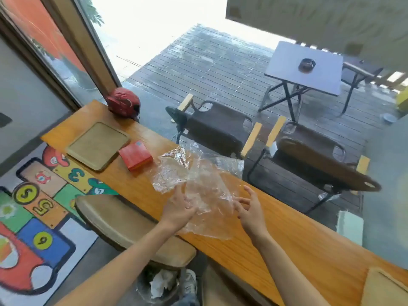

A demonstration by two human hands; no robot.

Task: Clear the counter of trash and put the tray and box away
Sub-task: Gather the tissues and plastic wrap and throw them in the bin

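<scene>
Lying crumpled across the long orange wooden counter (298, 237), a sheet of clear plastic wrap (194, 173) spreads between both hands. The left hand (180, 209) has its grip pinching the wrap's near edge, fingers curled into the film. The right hand (249, 207) sits just beside the wrap at its 3 o'clock side, fingers spread and loosely bent, touching the film's edge. At the wrap's 10 o'clock, a flat red cardboard box (135, 156) rests, and beyond it, farther toward 10 o'clock, an empty tan rectangular tray (98, 145). A red helmet (123, 103) occupies the counter's far end.
</scene>
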